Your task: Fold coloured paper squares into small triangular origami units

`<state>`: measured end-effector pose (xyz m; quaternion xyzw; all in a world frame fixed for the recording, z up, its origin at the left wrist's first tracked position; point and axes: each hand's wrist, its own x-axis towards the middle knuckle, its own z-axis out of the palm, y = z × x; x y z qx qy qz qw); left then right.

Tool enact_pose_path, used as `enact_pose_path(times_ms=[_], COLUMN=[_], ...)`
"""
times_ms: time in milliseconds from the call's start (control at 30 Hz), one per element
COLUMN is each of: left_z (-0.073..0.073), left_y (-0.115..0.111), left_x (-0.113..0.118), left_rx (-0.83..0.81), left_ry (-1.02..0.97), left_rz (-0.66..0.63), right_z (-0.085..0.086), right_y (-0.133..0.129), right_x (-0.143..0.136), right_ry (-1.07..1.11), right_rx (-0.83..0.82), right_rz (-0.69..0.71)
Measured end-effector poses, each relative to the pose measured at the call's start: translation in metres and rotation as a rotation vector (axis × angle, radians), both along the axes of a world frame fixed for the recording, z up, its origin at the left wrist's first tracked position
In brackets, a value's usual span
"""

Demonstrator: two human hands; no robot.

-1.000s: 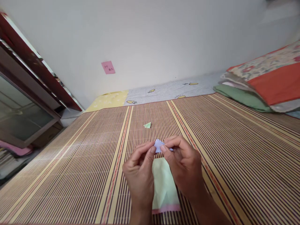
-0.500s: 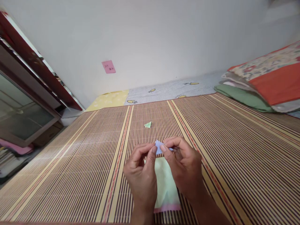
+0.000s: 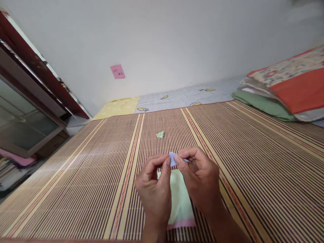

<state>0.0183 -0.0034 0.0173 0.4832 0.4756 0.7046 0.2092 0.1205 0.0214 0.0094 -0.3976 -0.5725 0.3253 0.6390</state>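
A small piece of folded blue paper (image 3: 172, 159) is pinched between my two hands, above the striped mat. My left hand (image 3: 155, 182) grips its left edge between thumb and fingers. On the other side my right hand (image 3: 199, 179) pinches it, the thumb lying over its front and a blue tip showing past the thumb. Below the hands lies a pale green sheet (image 3: 180, 199) with a pink strip at its near edge; my hands and wrists cover part of it. Farther off, a small folded green paper piece (image 3: 160, 134) rests on the mat.
The striped bamboo mat (image 3: 83, 175) spreads under everything. Beyond it runs a checked cloth (image 3: 177, 96) along the wall. Folded bedding (image 3: 291, 91) is stacked at the far right. A pink note (image 3: 117, 71) sticks to the wall, and a glass-fronted cabinet (image 3: 22, 118) stands left.
Both hands have shifted very slightly to the right with the blue paper. Their grip looks the same, and the green pieces have not moved.
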Motion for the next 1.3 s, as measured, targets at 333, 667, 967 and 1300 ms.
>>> enact_pose_path(times_ms=[333, 667, 967, 1300], left_z=[-0.003, -0.004, -0.005, -0.003], left_y=[0.001, 0.004, 0.005, 0.006], left_x=[-0.001, 0.0, -0.006, -0.013], left_rx=[-0.138, -0.276, -0.305, -0.297], left_ry=[-0.118, -0.278, -0.27, -0.297], left_rz=[-0.161, -0.398, -0.556, -0.477], right_z=[0.007, 0.006, 0.005, 0.002], right_y=[0.005, 0.005, 0.01, 0.013], right_x=[0.009, 0.008, 0.019, 0.014], right_ry=[0.124, 0.247, 0.172, 0.183], right_rx=[-0.166, -0.21, -0.131, -0.207], right_rz=[0.233, 0.279, 0.19, 0.445])
